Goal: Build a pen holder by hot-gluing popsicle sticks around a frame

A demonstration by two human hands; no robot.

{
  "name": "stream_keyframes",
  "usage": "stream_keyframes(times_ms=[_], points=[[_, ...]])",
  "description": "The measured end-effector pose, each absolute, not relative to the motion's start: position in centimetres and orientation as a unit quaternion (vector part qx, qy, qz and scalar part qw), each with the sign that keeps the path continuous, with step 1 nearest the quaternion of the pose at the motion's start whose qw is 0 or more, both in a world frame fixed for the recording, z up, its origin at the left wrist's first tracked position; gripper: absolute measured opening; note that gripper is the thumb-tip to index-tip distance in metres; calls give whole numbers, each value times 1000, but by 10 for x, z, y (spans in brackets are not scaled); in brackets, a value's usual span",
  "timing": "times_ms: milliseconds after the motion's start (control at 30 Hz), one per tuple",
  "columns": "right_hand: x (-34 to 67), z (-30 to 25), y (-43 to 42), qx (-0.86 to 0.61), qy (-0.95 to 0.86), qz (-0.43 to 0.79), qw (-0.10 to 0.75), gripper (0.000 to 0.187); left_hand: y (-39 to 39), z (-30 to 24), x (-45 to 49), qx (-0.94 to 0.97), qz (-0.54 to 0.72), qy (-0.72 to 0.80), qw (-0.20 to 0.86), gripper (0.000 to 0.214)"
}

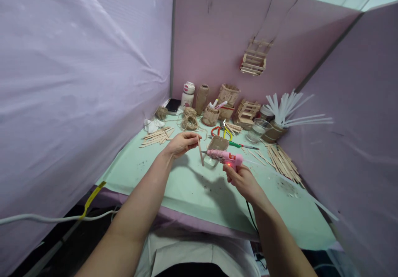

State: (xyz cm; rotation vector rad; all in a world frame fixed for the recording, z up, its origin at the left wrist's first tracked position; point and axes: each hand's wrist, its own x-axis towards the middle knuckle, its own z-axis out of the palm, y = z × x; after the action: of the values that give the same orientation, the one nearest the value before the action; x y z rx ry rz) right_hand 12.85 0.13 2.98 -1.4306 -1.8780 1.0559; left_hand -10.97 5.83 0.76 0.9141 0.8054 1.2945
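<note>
My left hand [182,143] pinches a wooden craft stick [200,151] that hangs downward over the pale green table [192,190]. My right hand [241,181] grips the handle of a pink hot glue gun [224,157] with a red light on; its nozzle points left, close to the stick. Behind the gun a small burlap-covered piece [217,143] lies on the table. A black cord [251,217] runs down from the gun.
Loose craft sticks lie at the left [157,136] and right [284,161]. At the back stand twine rolls [189,119], burlap pots [228,96], stick crates [247,111], pliers [222,131], a glass [258,129], and white glue sticks in a cup [287,111]. Purple partitions enclose the table.
</note>
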Motion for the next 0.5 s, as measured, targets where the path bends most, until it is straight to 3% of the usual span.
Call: stream_keyframes(times_ms=[500], points=[[132, 24, 0, -544, -691, 396, 263, 41, 59, 9, -112, 387, 583, 348, 624, 33]])
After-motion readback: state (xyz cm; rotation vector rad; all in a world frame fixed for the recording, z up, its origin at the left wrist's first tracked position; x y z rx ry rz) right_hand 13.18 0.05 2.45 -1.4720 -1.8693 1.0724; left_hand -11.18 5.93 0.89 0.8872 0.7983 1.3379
